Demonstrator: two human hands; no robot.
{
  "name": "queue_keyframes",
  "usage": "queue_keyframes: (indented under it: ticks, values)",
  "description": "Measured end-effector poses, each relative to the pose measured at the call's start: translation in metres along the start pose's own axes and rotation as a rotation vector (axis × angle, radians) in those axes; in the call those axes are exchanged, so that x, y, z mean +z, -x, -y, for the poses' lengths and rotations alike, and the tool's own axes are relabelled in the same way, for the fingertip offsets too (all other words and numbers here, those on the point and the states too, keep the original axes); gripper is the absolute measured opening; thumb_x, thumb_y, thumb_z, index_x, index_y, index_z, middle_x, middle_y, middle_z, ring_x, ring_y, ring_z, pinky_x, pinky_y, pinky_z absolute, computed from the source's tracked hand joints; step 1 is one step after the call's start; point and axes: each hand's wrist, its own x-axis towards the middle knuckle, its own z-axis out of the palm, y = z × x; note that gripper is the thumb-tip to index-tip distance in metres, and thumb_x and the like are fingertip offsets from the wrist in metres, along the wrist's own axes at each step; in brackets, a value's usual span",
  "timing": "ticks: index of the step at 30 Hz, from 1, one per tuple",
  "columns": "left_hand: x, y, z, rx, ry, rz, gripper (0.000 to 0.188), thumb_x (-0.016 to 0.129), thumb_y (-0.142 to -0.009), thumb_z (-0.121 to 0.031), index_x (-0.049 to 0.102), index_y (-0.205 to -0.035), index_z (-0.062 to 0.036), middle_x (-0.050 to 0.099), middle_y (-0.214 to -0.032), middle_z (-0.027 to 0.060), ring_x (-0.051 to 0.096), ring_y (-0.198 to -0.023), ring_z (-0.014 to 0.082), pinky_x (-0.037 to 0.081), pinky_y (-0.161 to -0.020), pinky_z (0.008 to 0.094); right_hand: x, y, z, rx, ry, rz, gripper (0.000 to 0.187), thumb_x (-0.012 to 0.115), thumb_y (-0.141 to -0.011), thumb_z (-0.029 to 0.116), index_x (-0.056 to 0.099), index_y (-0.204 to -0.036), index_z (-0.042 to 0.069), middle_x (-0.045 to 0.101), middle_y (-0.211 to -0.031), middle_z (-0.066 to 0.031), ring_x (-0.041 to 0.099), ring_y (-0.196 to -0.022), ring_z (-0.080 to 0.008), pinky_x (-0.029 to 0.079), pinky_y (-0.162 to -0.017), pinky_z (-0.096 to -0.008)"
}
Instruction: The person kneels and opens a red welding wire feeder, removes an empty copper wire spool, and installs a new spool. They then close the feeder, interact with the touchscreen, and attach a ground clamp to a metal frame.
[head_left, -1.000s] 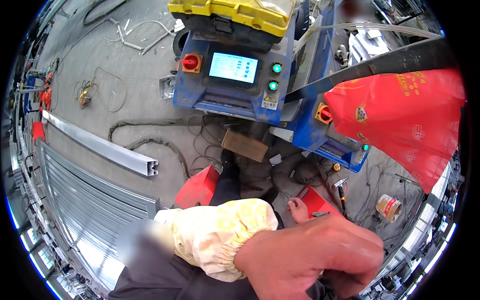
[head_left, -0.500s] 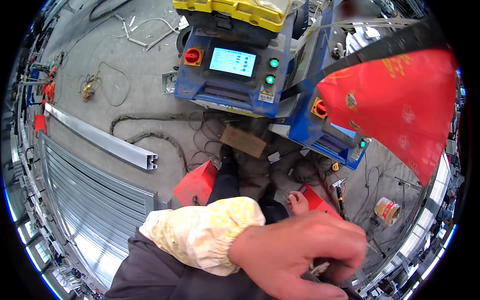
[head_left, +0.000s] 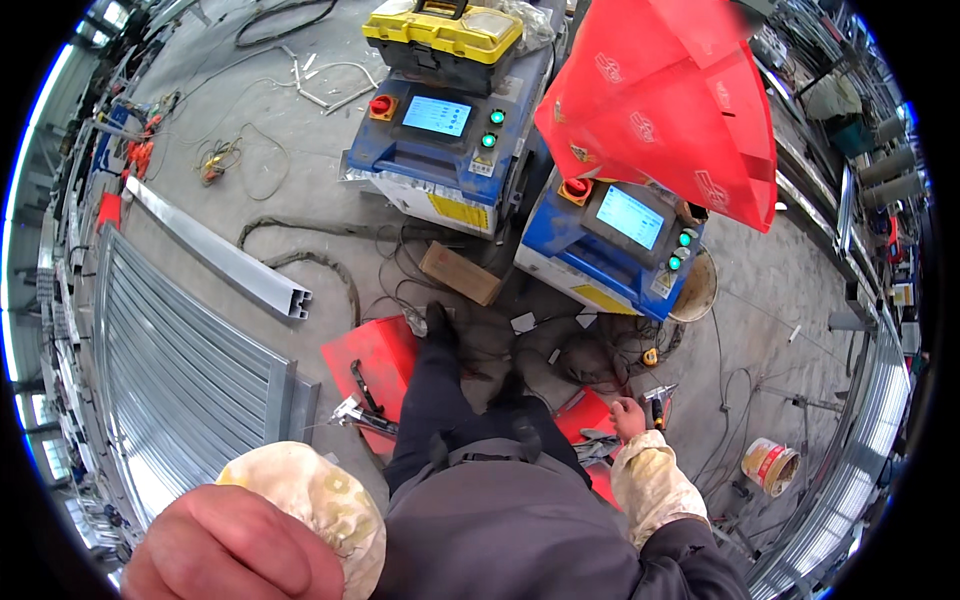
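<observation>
My left hand (head_left: 235,545) is raised close at the lower left, its fingers curled in; whatever lies inside the curl is hidden. A pale patterned sleeve cover (head_left: 325,500) surrounds that wrist. My right hand (head_left: 628,418) hangs low at the right, fingers bent, with anything in them out of sight. Beside it, grey gloves (head_left: 597,446) lie on a red box-like thing (head_left: 583,413). A tool with a black handle and metal head (head_left: 657,412) is just right of that hand. Left of my legs, a metal and black tool (head_left: 357,411) rests by a red box (head_left: 375,350).
Two blue machines (head_left: 425,160) (head_left: 570,250) with lit screens stand ahead. One bears a yellow-lidded toolbox (head_left: 440,35); red sheeting (head_left: 660,110) overhangs the other. Cables (head_left: 350,280), a cardboard box (head_left: 460,273), an aluminium profile (head_left: 215,250), slatted panel (head_left: 190,350) and bucket (head_left: 770,466) occupy the floor.
My left hand has swung from the lower middle to the lower left. My right forearm now shows. The view has shifted, and the red sheeting appears further left and higher.
</observation>
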Motion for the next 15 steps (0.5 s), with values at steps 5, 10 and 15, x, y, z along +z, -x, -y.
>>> queue_keyframes:
  ticks: [5, 10, 15]
  values:
    - [0.009, 0.019, -0.037, -0.072, -0.107, 0.032, 0.019, 0.065, -0.074, -0.016, 0.047, -0.070, -0.0161, 0.043, -0.073, -0.0030, 0.038, -0.066, 0.0173, 0.028, -0.058, 0.0312, -0.029, 0.000, -0.017, -0.022, 0.060, -0.003, 0.028, 0.060, -0.095, 0.022, 0.061, -0.114, 0.002, 0.065, -0.086, -0.0051, 0.060, -0.064, -0.0113, 0.045, -0.048, -0.0254]
    - [0.004, 0.031, -0.047, -0.070, -0.153, 0.029, 0.017, 0.065, -0.076, -0.016, 0.049, -0.073, -0.0164, 0.044, -0.074, -0.0020, 0.039, -0.067, 0.0174, 0.028, -0.059, 0.0310, -0.004, 0.014, 0.015, -0.113, 0.045, 0.119, 0.028, 0.060, -0.095, 0.023, 0.062, -0.113, 0.002, 0.066, -0.089, -0.0056, 0.061, -0.069, -0.0112, 0.047, -0.051, -0.0245]
    - [-0.013, 0.037, -0.057, -0.031, -0.167, 0.059, 0.016, 0.065, -0.078, -0.017, 0.050, -0.075, -0.0164, 0.045, -0.075, -0.0013, 0.039, -0.067, 0.0172, 0.029, -0.060, 0.0309, 0.018, 0.029, 0.035, -0.140, 0.094, 0.191, 0.027, 0.060, -0.093, 0.021, 0.063, -0.110, 0.001, 0.067, -0.090, -0.0056, 0.063, -0.074, -0.0116, 0.048, -0.055, -0.0245]
